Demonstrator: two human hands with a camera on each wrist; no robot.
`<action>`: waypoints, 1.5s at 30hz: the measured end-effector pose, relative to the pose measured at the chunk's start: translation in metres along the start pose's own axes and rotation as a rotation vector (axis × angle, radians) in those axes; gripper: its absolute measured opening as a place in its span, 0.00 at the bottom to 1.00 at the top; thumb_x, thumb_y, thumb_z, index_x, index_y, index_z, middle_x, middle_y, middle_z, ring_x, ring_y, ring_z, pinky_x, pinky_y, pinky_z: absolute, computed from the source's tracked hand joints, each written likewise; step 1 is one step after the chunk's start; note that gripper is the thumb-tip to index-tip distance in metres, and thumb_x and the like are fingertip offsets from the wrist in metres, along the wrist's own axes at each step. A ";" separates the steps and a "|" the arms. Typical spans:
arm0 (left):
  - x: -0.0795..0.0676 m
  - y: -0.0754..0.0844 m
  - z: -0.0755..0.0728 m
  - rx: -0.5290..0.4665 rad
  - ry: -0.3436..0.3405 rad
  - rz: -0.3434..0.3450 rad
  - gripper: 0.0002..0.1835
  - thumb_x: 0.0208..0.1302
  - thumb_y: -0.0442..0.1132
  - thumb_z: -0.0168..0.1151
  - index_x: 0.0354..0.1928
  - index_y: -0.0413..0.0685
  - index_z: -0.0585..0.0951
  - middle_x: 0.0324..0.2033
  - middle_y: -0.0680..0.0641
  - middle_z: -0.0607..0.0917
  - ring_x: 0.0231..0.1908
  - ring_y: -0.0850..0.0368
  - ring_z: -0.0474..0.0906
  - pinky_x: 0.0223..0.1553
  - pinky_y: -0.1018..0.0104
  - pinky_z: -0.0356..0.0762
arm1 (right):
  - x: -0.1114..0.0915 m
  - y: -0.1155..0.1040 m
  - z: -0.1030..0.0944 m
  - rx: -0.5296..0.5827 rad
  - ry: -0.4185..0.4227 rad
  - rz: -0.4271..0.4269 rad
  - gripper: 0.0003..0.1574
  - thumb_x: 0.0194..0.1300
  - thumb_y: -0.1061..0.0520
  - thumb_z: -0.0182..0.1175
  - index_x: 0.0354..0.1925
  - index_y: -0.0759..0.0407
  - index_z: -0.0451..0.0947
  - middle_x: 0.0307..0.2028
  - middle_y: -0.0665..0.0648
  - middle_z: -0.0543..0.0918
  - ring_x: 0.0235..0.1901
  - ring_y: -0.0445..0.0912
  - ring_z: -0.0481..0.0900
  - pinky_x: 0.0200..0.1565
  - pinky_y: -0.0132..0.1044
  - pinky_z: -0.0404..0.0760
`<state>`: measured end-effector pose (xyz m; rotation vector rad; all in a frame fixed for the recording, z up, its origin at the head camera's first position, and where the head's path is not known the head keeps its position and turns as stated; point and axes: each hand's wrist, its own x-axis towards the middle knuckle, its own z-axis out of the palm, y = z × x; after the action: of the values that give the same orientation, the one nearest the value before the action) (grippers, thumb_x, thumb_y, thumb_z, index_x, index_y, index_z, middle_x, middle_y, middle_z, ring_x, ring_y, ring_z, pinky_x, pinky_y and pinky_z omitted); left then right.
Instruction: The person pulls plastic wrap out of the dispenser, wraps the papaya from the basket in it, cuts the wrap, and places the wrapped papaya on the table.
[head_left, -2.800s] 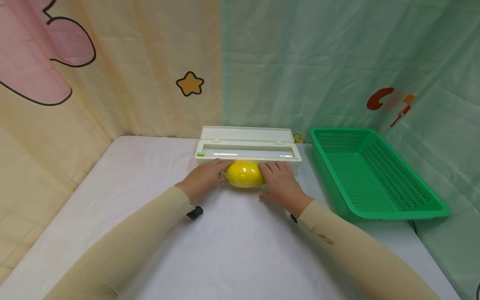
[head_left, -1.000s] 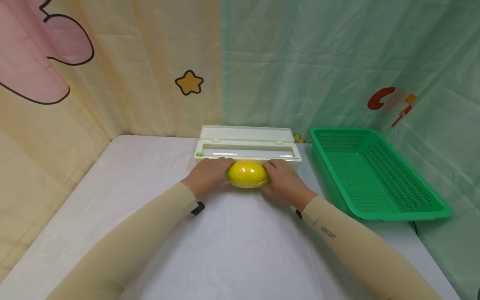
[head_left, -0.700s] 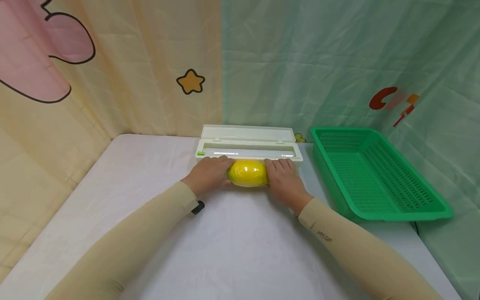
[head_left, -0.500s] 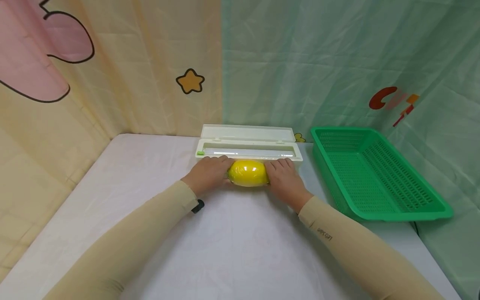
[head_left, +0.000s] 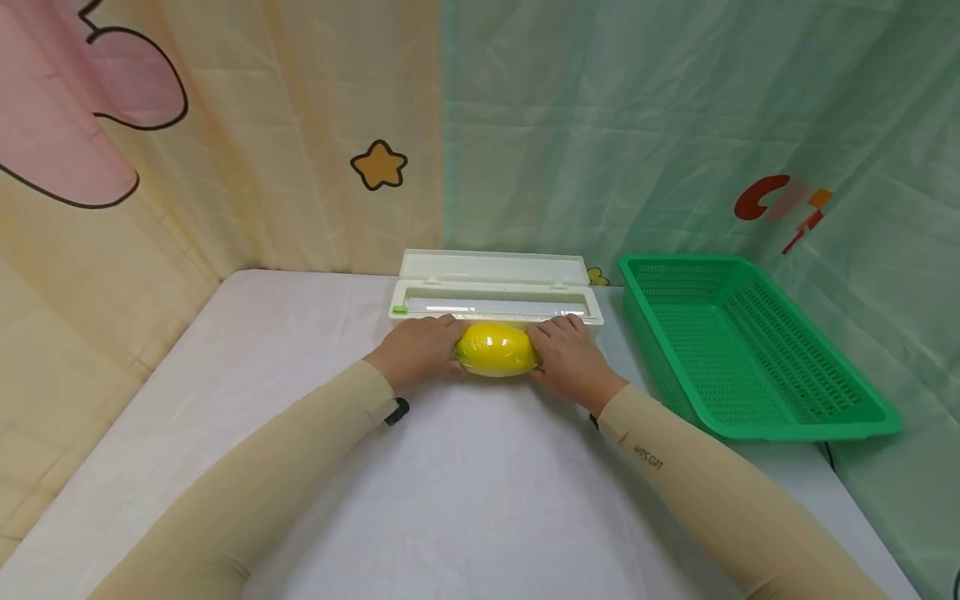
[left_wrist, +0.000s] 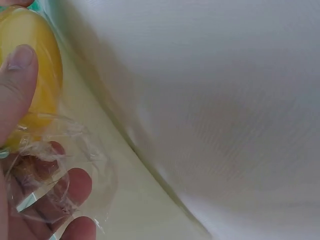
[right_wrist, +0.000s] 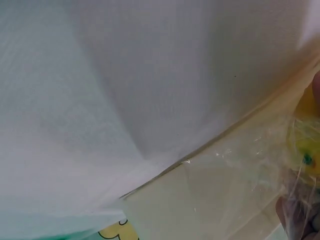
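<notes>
A smooth yellow oval fruit point(head_left: 496, 350) wrapped in clear cling film lies crosswise between both hands, just in front of a white cling film dispenser point(head_left: 495, 307) with its lid raised. My left hand point(head_left: 420, 352) grips the fruit's left end. In the left wrist view, the left thumb point(left_wrist: 19, 90) presses on the yellow skin, and loose cling film point(left_wrist: 75, 145) bunches over the curled fingers. My right hand point(head_left: 570, 360) grips the other end. The right wrist view shows film point(right_wrist: 240, 185) stretched from the fruit over the dispenser's pale front. The undersides of both hands are hidden.
A green slatted plastic basket point(head_left: 675, 367) stands on the right of the table. A small green slider point(head_left: 401, 309) sits at the dispenser's left end. White cloth point(head_left: 465, 500) covers the table, and printed curtains point(head_left: 525, 125) hang close behind and at both sides.
Since the earliest frame, the fruit has shifted slightly right and the left hand has closed further round its end. The right hand has followed rightward. Over the last half second both hands barely move.
</notes>
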<state>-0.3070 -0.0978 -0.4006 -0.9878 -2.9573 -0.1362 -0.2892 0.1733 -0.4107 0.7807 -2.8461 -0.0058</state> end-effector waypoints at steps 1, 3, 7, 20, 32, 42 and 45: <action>0.000 0.000 0.000 -0.004 -0.006 -0.002 0.39 0.65 0.53 0.75 0.74 0.50 0.72 0.57 0.47 0.84 0.52 0.48 0.84 0.56 0.52 0.84 | 0.000 0.000 0.000 -0.001 -0.006 -0.003 0.37 0.63 0.46 0.77 0.64 0.58 0.76 0.59 0.57 0.85 0.62 0.55 0.76 0.72 0.54 0.66; 0.000 0.000 -0.001 -0.011 -0.016 -0.004 0.39 0.64 0.53 0.75 0.74 0.50 0.72 0.57 0.47 0.84 0.53 0.48 0.84 0.57 0.52 0.83 | 0.000 0.001 0.000 -0.009 -0.017 -0.011 0.38 0.63 0.45 0.77 0.64 0.59 0.76 0.58 0.57 0.85 0.61 0.55 0.76 0.72 0.55 0.66; 0.000 0.001 0.000 -0.009 -0.027 -0.001 0.40 0.64 0.53 0.75 0.74 0.50 0.72 0.56 0.48 0.83 0.53 0.48 0.83 0.57 0.52 0.83 | 0.002 0.001 0.000 -0.021 -0.045 -0.015 0.37 0.62 0.43 0.77 0.62 0.58 0.77 0.58 0.56 0.85 0.60 0.55 0.76 0.73 0.55 0.65; -0.001 0.001 0.001 -0.080 -0.005 -0.022 0.38 0.62 0.52 0.76 0.70 0.47 0.73 0.56 0.47 0.85 0.54 0.50 0.83 0.62 0.53 0.81 | 0.004 0.003 -0.004 -0.035 -0.082 -0.013 0.37 0.65 0.42 0.74 0.64 0.59 0.76 0.60 0.56 0.84 0.61 0.55 0.75 0.73 0.56 0.62; -0.013 -0.001 0.002 -0.084 0.106 -0.015 0.28 0.66 0.52 0.74 0.64 0.52 0.79 0.58 0.51 0.88 0.56 0.52 0.85 0.62 0.54 0.81 | 0.002 0.002 -0.002 -0.031 -0.067 0.016 0.38 0.64 0.44 0.76 0.65 0.57 0.75 0.61 0.56 0.84 0.62 0.55 0.76 0.72 0.56 0.64; -0.013 -0.007 0.004 -0.166 0.118 0.009 0.25 0.65 0.52 0.73 0.61 0.57 0.81 0.56 0.54 0.87 0.57 0.54 0.83 0.65 0.54 0.79 | -0.002 -0.002 -0.007 0.038 -0.024 0.056 0.42 0.61 0.46 0.79 0.67 0.57 0.75 0.60 0.56 0.83 0.64 0.55 0.75 0.72 0.55 0.65; -0.012 -0.009 0.005 -0.175 0.110 0.016 0.24 0.66 0.53 0.72 0.62 0.57 0.81 0.57 0.55 0.87 0.58 0.54 0.83 0.65 0.53 0.79 | -0.002 -0.001 -0.008 0.011 -0.007 0.038 0.42 0.59 0.45 0.80 0.67 0.58 0.77 0.58 0.57 0.80 0.64 0.57 0.71 0.70 0.55 0.66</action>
<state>-0.3027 -0.1116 -0.4065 -0.9864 -2.8758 -0.4414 -0.2855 0.1737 -0.4031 0.7298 -2.8695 0.0123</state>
